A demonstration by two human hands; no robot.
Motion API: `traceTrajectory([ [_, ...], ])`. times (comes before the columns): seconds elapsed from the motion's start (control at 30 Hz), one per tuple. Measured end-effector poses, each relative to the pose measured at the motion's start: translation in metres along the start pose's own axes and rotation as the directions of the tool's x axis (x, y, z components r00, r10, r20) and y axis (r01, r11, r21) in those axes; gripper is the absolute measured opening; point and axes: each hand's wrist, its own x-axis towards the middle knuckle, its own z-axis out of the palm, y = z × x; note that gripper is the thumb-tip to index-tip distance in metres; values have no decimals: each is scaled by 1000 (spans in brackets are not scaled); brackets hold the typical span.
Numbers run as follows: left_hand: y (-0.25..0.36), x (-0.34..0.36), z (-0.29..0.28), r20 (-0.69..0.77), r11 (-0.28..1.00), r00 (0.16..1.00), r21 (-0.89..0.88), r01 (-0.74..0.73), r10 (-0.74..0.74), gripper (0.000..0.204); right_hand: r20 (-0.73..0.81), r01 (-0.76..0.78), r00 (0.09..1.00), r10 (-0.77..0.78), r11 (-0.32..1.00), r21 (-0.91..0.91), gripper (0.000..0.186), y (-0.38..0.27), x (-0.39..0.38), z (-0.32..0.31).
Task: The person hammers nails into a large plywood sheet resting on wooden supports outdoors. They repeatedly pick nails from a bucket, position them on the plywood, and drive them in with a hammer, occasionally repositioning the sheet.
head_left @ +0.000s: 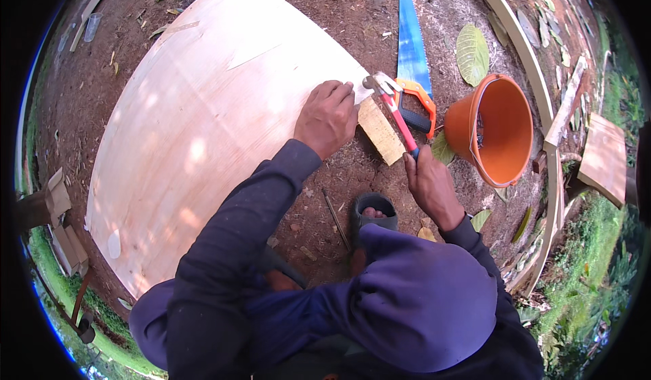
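A large pale plywood sheet (196, 102) lies in front of me and to the left, its right corner over a short wooden block (380, 132). My left hand (327, 119) rests on the sheet near that corner, fingers curled together; whatever they pinch is hidden. My right hand (434, 183) grips the lower handle of a claw hammer (401, 119) with a red and blue handle. The hammer's head is at the sheet's corner, just right of my left fingertips. Whether it touches the wood I cannot tell.
A handsaw (412, 47) with a blue blade lies beyond the hammer. To the right stands an orange bucket (461, 122) with small dark things inside. A long timber strip (522, 41) curves past it. Leaves (472, 54) litter the soil. My sandalled foot (374, 212) is below the block.
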Motion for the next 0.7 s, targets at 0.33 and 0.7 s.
traceTrajectory([
  [0.33, 1, -1, 0, 12, 1000, 1000, -5, 5, -5, 20, -307, 80, 952, 3, 963, 257, 24, -1, -12, 4],
  [0.7, -1, -2, 0, 7, 1000, 1000, 0, 9, -9, 19, -167, 44, 986, -25, 993, 111, 25, -1, -2, 12],
])
